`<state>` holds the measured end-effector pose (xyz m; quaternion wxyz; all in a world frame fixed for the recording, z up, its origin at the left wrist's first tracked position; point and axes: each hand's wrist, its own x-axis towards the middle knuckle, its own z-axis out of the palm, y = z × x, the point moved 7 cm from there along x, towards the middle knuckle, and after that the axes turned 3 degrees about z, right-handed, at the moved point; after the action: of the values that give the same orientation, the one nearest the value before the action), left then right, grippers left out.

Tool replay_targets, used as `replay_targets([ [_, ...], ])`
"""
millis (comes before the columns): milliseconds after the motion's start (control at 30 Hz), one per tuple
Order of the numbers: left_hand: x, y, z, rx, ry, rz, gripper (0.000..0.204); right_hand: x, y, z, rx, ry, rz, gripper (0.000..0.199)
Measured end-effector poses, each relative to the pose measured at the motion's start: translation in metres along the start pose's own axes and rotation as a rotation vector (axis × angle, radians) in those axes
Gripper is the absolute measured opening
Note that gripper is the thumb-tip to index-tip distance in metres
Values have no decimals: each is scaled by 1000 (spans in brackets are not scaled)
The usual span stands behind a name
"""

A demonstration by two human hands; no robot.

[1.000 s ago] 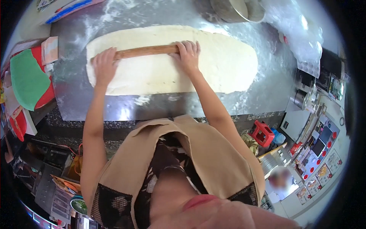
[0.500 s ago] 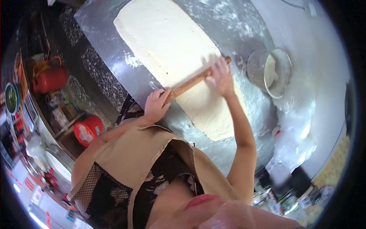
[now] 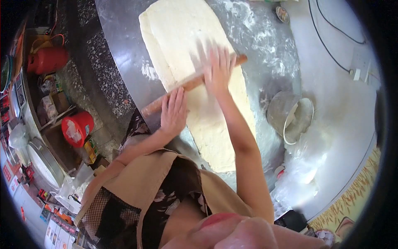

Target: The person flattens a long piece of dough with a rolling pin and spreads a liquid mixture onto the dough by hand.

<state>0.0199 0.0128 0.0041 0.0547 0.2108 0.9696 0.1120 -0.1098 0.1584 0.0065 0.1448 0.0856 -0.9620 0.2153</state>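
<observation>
A long sheet of pale dough (image 3: 186, 37) lies across a floured metal worktop (image 3: 120, 45). A wooden rolling pin (image 3: 188, 85) rests crosswise on the dough. My left hand (image 3: 174, 112) presses flat on the pin near its lower left end. My right hand (image 3: 217, 68), blurred by motion, presses with spread fingers on the pin toward its upper right end. Both palms lie on top of the pin rather than wrapped around it.
A metal bucket with a pale lining (image 3: 290, 116) lies beside the dough at right, near a clear plastic bag (image 3: 302, 174). A red gas cylinder (image 3: 47, 60) and a red bucket (image 3: 78, 128) stand on the floor at left. Cables (image 3: 331, 37) run over the white surface.
The view has swung round, so the dough now runs diagonally up the picture. Both hands have rolled the pin farther along the dough, away from my body.
</observation>
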Motion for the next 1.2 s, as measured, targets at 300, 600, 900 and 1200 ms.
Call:
replay_targets([
  [300,143,-134,-68,293,258,-288,56,134,-35,34,-46,-20,-14,62],
  [600,67,-116,-14,337,326,29,55,68,4,51,-179,-114,-20,59],
  [900,136,-190,-38,257,250,-100,56,171,-5,81,-122,-2,-10,54],
  [1200,284,-309,-140,250,574,-395,57,347,-6,88,-85,290,-61,59],
])
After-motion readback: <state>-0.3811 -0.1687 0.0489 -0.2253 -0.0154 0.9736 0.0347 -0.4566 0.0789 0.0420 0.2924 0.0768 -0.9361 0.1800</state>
